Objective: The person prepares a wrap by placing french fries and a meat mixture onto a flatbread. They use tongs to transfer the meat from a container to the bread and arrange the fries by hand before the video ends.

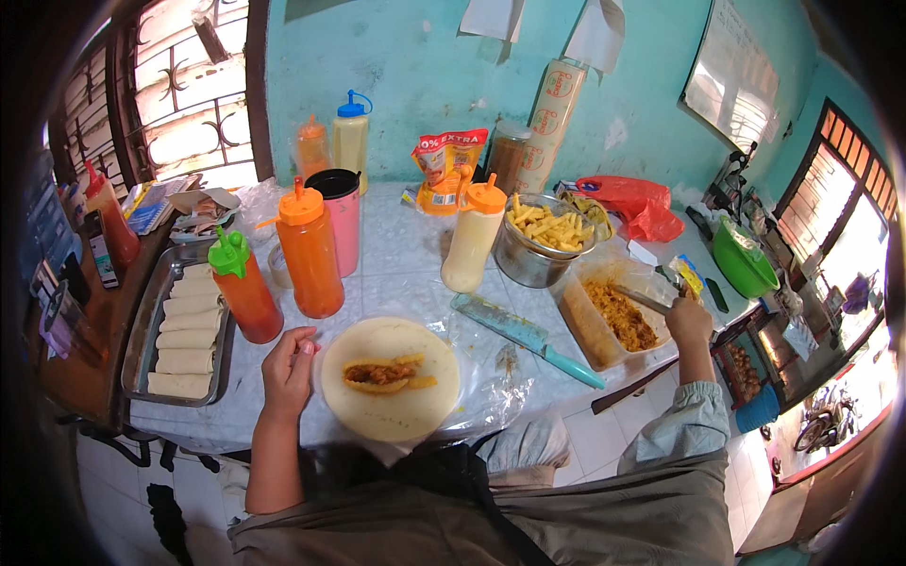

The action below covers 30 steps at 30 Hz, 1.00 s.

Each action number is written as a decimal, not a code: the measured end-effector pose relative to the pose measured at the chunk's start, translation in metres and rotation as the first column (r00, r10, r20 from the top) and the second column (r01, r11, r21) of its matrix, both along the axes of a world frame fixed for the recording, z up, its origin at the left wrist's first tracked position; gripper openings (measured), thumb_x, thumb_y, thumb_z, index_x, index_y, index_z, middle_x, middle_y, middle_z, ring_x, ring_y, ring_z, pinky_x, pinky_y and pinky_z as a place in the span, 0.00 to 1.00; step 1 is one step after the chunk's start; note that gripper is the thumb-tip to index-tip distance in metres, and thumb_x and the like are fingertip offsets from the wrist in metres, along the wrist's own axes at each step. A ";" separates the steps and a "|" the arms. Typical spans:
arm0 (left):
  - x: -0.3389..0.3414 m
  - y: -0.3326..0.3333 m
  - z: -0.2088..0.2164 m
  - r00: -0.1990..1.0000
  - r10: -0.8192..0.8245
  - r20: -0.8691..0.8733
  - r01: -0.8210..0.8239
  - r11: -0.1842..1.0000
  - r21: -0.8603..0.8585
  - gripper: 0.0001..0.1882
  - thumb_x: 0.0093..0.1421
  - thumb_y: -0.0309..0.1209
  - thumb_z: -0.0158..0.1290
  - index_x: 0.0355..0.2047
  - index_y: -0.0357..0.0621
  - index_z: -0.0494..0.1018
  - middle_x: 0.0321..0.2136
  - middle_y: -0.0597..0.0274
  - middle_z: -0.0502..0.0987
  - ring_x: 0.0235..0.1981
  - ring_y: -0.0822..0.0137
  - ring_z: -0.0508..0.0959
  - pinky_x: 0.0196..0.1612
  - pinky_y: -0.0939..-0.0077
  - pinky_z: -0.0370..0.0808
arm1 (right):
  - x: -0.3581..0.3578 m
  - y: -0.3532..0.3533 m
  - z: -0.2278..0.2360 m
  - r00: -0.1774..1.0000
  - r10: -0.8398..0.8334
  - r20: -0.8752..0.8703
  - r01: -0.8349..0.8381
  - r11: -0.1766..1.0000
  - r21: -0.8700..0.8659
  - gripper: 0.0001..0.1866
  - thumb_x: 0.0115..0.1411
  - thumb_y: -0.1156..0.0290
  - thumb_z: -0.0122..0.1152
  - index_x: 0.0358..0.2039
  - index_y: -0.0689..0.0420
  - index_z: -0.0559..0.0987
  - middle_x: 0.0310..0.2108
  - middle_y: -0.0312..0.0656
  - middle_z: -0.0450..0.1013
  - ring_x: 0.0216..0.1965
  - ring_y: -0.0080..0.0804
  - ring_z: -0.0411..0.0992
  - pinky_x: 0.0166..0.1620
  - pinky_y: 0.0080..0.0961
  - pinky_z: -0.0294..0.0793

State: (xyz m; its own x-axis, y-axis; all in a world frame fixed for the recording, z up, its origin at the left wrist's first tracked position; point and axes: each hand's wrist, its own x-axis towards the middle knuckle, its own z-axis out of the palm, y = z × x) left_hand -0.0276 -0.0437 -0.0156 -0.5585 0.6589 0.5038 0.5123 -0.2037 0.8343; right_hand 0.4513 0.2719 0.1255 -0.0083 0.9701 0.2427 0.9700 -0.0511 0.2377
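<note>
A round pale flatbread (389, 418) lies on the table in front of me, topped with a strip of shredded brown-orange filling (376, 374) between several fries. Just left of it rests my left hand (288, 371), its fingers curled closed with nothing visible in them. Over at the right, my right hand (689, 322) grips the handle of a spoon-like metal utensil (645, 300). The utensil's far end sits in the shredded filling (618, 316) of a clear plastic tub (579, 329). Between flatbread and tub lies a knife (569, 366) with a turquoise handle, its wide blade smeared.
A metal tray (225, 363) of rolled flatbreads (186, 337) is at the left. Red (247, 294), orange (310, 253) and cream (474, 241) squeeze bottles stand behind the flatbread. A steel pot (530, 268) holds fries (547, 228), near a red plastic bag (637, 208).
</note>
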 end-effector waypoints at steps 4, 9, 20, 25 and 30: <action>0.004 -0.001 0.004 1.000 0.008 -0.024 -0.008 1.000 -0.003 0.11 0.63 0.25 0.46 0.42 0.33 0.73 0.28 0.59 0.76 0.31 0.71 0.75 0.37 0.78 0.72 | -0.001 0.010 -0.017 0.998 0.053 0.038 -0.051 0.997 -0.061 0.14 0.54 0.65 0.48 0.36 0.52 0.81 0.37 0.48 0.78 0.40 0.46 0.76 0.42 0.41 0.75; 0.003 -0.002 0.005 1.000 0.003 -0.016 -0.003 1.000 0.014 0.11 0.62 0.25 0.46 0.42 0.33 0.73 0.28 0.58 0.76 0.30 0.71 0.76 0.37 0.78 0.72 | -0.017 0.005 -0.022 0.993 0.096 0.064 -0.091 0.993 -0.078 0.15 0.53 0.66 0.48 0.37 0.49 0.81 0.37 0.46 0.78 0.40 0.45 0.76 0.42 0.40 0.74; -0.002 -0.007 0.000 0.999 0.012 -0.037 -0.012 1.000 0.002 0.11 0.62 0.27 0.48 0.41 0.35 0.73 0.29 0.56 0.77 0.32 0.69 0.78 0.37 0.75 0.74 | 0.026 0.013 -0.033 0.957 0.017 -0.289 -0.004 0.999 0.048 0.12 0.48 0.61 0.55 0.33 0.43 0.82 0.31 0.42 0.78 0.37 0.43 0.76 0.39 0.38 0.73; -0.002 0.000 0.003 0.985 0.021 -0.171 -0.028 0.999 -0.041 0.14 0.64 0.35 0.46 0.41 0.36 0.73 0.31 0.56 0.77 0.32 0.68 0.79 0.38 0.76 0.73 | 0.014 -0.020 -0.013 0.822 0.245 -0.514 -0.228 0.969 0.097 0.12 0.44 0.65 0.51 0.27 0.50 0.81 0.20 0.44 0.74 0.27 0.40 0.75 0.32 0.34 0.69; -0.001 -0.006 0.004 0.984 0.094 -0.150 -0.097 0.995 -0.009 0.11 0.61 0.31 0.48 0.40 0.38 0.74 0.28 0.55 0.78 0.30 0.65 0.79 0.35 0.75 0.74 | -0.074 -0.070 -0.019 0.644 0.517 -0.565 -0.521 0.836 0.172 0.10 0.43 0.74 0.50 0.26 0.56 0.79 0.18 0.45 0.73 0.23 0.41 0.73 0.28 0.32 0.69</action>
